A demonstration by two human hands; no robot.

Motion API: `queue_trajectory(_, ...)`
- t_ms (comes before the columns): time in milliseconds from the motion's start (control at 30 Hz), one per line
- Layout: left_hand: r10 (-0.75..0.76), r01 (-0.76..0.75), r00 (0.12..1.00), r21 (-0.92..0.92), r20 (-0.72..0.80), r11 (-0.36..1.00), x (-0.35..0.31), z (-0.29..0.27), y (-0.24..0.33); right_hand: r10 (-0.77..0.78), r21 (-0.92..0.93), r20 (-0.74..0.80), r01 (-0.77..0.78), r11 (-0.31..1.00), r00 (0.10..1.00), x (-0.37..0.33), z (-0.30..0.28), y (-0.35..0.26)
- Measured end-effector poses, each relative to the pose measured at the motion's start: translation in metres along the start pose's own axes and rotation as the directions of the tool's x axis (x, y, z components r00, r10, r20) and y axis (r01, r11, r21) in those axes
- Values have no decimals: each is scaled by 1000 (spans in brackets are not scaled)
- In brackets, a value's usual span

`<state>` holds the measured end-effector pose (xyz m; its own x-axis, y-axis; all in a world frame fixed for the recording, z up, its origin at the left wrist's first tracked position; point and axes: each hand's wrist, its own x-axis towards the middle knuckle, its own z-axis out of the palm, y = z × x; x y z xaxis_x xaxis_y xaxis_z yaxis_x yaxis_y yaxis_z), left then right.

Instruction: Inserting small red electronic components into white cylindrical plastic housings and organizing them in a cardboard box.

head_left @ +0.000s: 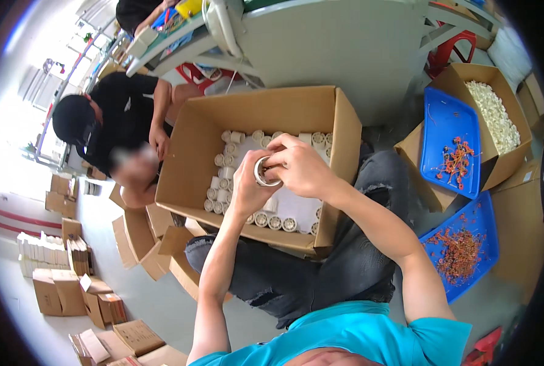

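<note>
My left hand [246,186] is wrapped around a short white plastic cylinder [259,173], its round open end facing up. The fingers of my right hand [301,166] are curled together at that opening and reach partly inside; whatever they pinch is hidden. Both hands are above an open cardboard box [259,111]. Inside it, similar white cylinders [275,222] line the walls, some upright with spoked ends showing and some on their sides. A pale sheet [296,210] covers the box's bottom between them.
At the right, two blue trays [432,152] [490,235] hold small red-orange wired parts [458,259]. Beside them a carton [452,79] is full of small white pieces [494,116]. A co-worker [116,113] in black sits at the left. Cardboard boxes [58,293] stand on the floor there.
</note>
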<state>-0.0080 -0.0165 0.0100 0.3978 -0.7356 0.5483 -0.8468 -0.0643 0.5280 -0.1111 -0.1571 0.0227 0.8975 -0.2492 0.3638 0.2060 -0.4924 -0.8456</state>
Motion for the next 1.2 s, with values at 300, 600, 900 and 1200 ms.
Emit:
queue_trajectory(300,354,-321,931,266,-88,909,237,10,-15,233,44,-589,-257,965,774,-103,-173,43)
queue_trajectory(600,258,-28,910,573,-324,819,469,38,-97,378,-60,-847,-774,631,374,-243,-269,123)
queue_trajectory(900,-175,119,985,750,-5,651,475,57,-175,425,-483,-745,-855,188,514,-184,-258,181)
queue_trajectory(1200,708,-489,613,535,-351,688,243,119,-106,453,-458,-736,-863,213,502,-187,-267,175)
